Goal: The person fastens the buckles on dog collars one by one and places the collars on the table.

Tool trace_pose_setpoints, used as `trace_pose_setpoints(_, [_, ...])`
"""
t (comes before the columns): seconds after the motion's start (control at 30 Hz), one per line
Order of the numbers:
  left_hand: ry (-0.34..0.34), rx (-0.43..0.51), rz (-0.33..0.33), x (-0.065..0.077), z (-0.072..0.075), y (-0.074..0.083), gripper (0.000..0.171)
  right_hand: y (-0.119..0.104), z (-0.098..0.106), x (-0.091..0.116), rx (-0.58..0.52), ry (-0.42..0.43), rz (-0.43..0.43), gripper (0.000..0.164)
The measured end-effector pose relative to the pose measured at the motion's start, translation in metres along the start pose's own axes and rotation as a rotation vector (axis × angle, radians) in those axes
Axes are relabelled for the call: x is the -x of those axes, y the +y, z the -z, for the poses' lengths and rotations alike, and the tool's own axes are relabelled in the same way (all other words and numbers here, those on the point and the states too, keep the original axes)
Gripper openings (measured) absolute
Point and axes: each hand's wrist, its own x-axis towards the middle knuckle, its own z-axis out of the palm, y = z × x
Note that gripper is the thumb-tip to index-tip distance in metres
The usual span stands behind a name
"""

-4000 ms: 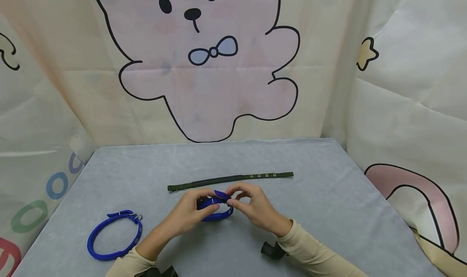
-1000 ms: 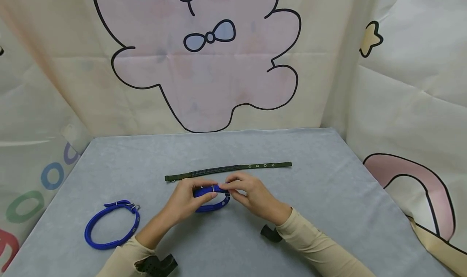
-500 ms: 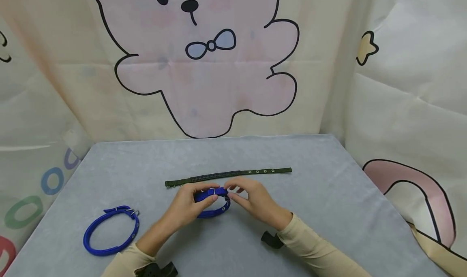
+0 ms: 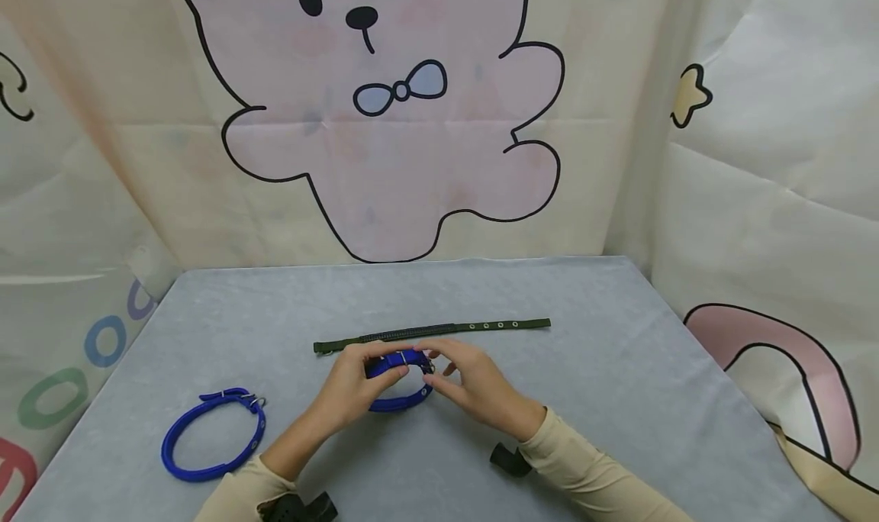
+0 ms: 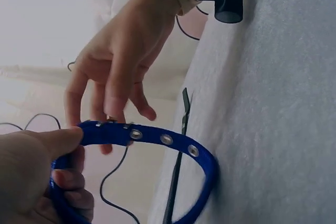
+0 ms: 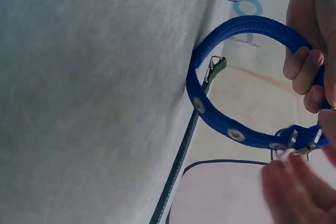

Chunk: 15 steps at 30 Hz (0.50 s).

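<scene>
My left hand (image 4: 349,388) grips a blue collar (image 4: 398,404) with metal eyelets, thumb over the band near the buckle. The collar forms a closed loop held upright; in the right wrist view its buckle (image 6: 294,139) shows with the band running through it. My right hand (image 4: 477,385) has thumb and fingertips at the collar's buckle end, pinching around it. Those fingers look blurred in the right wrist view. Left of the hands, a second blue collar (image 4: 180,438), buckled into a ring, lies on the table.
Behind the hands a dark green collar (image 4: 439,329) with eyelets lies stretched out across the grey table (image 4: 659,400). Printed cloth walls (image 4: 481,156) surround the table on the back and both sides. Dark wrist devices (image 4: 510,459) sit at the sleeves.
Four seconds ago the strap's tip stuck up beside the buckle; now it lies flat along the band. The right fingertips have shifted slightly at the buckle. The left hand keeps its grip.
</scene>
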Motion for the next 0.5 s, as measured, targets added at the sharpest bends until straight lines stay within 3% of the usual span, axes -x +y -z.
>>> trace_pose_setpoints(0.1, [0.011, 0.075, -0.006, -0.001, 0.003, -0.002, 0.029, 0.000, -0.001, -0.001, 0.065, -0.057, -0.046, 0.055])
trace_pose_setpoints(0.23, [0.029, 0.153, -0.056, -0.002, 0.008, -0.004, 0.030, 0.002, 0.000, -0.002, 0.047, -0.107, -0.085, 0.053])
trace_pose_setpoints(0.4, [0.044, 0.198, -0.012, -0.004, 0.015, -0.006, 0.035, 0.006, 0.007, -0.002, -0.118, -0.117, -0.140, 0.046])
trace_pose_setpoints(0.5, [0.034, 0.165, 0.001, -0.006, 0.019, -0.007, 0.038, 0.009, 0.012, -0.002, -0.246, -0.108, -0.178, 0.043])
